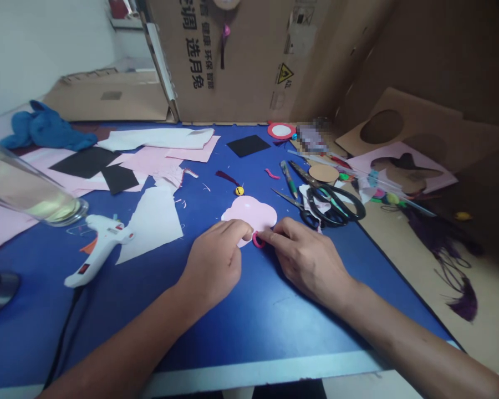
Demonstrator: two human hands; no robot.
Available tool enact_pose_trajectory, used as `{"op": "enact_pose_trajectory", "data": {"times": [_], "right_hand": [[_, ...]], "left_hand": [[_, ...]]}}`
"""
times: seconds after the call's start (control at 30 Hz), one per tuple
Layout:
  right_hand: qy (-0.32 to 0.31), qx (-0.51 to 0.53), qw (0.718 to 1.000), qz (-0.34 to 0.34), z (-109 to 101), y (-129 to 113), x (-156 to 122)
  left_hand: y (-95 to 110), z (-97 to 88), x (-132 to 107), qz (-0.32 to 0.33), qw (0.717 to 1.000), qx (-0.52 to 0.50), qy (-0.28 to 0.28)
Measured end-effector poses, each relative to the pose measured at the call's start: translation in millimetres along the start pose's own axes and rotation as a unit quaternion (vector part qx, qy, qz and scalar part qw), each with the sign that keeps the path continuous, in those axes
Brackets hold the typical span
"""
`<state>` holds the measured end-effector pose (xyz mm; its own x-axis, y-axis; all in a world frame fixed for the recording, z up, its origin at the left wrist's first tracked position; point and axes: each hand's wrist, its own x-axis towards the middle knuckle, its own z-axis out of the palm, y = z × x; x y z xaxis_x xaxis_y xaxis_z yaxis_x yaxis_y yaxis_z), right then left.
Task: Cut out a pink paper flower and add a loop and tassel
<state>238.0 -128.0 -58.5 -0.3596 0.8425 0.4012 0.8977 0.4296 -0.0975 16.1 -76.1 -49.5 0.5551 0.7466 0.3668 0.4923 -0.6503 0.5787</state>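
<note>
A pale pink flower-shaped cutout [250,211] lies on the blue table in front of me. My left hand [216,257] is closed, thumb and forefinger at the cutout's near edge. At that same edge is a small bright pink loop [254,240], touched by the fingertips of my right hand [310,257], whose fingers are closed together. Whether the loop is fixed to the cutout cannot be made out. Just beyond the cutout sits a yellow bell [239,191] with a dark red tassel [227,177].
To the left lie a white glue gun [97,249] with its cord, white cloth [153,221], and black sheets [85,162]. A clear bottle [33,188] leans in nearby. Scissors [336,205] and a pen [289,180] are at right. Cardboard walls [249,66] stand behind.
</note>
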Motion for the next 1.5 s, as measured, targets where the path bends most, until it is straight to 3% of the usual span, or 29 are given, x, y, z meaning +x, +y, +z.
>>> {"op": "enact_pose_trajectory", "data": {"times": [0.33,0.5,0.93,1.5], "right_hand": [[-0.011,0.018,0.999,0.024,-0.1,-0.3,0.7],[-0.018,0.078,0.995,0.061,-0.3,0.6,1.6],[-0.033,0.050,0.997,0.057,3.0,-0.6,1.9],[-0.014,0.106,0.992,0.067,4.7,2.1,0.7]], "left_hand": [[3.8,1.5,3.0,0.004,0.998,0.043,-0.051],[0.7,2.7,2.3,0.008,0.999,0.026,-0.045],[-1.0,4.1,3.3,0.012,0.999,0.015,-0.046],[-4.8,4.7,4.0,0.009,0.999,-0.028,-0.028]]}}
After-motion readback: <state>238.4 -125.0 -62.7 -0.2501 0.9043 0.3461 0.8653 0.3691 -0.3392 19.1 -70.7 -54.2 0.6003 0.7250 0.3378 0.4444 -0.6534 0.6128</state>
